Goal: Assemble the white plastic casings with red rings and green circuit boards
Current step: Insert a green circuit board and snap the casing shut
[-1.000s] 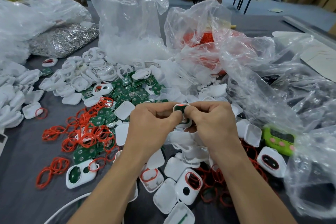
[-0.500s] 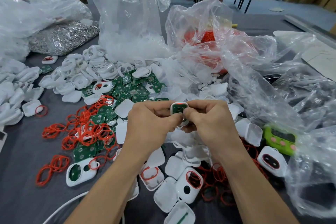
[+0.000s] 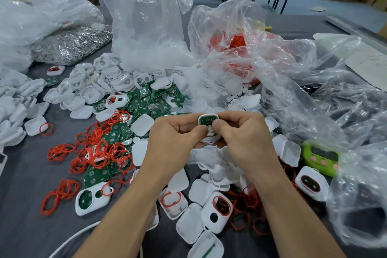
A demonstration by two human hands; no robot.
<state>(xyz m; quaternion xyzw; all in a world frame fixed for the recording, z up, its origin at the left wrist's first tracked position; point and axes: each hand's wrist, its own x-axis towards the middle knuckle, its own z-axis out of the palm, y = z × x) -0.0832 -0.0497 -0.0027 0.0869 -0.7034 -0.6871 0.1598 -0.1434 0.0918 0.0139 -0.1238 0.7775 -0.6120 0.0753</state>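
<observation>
Both hands hold one white casing (image 3: 207, 120) above the table centre, with a green circuit board seated inside it. My left hand (image 3: 178, 138) grips its left side, thumb curled onto the board's lower edge. My right hand (image 3: 243, 138) grips the right side, its thumb pressing beside the left one. Loose red rings (image 3: 98, 151) lie in a heap at left. Green circuit boards (image 3: 150, 105) are piled behind the hands. Empty white casings (image 3: 88, 88) spread across the left and under my wrists.
Clear plastic bags stand behind: a tall one (image 3: 146, 17) with white parts, one (image 3: 236, 48) with red rings, crumpled ones (image 3: 335, 100) at right. A bag of metal clips (image 3: 69, 44) lies far left. A green finished device (image 3: 320, 157) and a ringed casing (image 3: 217, 209) sit nearby.
Both hands stay on the casing. The red ring seen at its top rim earlier no longer shows; the thumbs have shifted lower over the board.
</observation>
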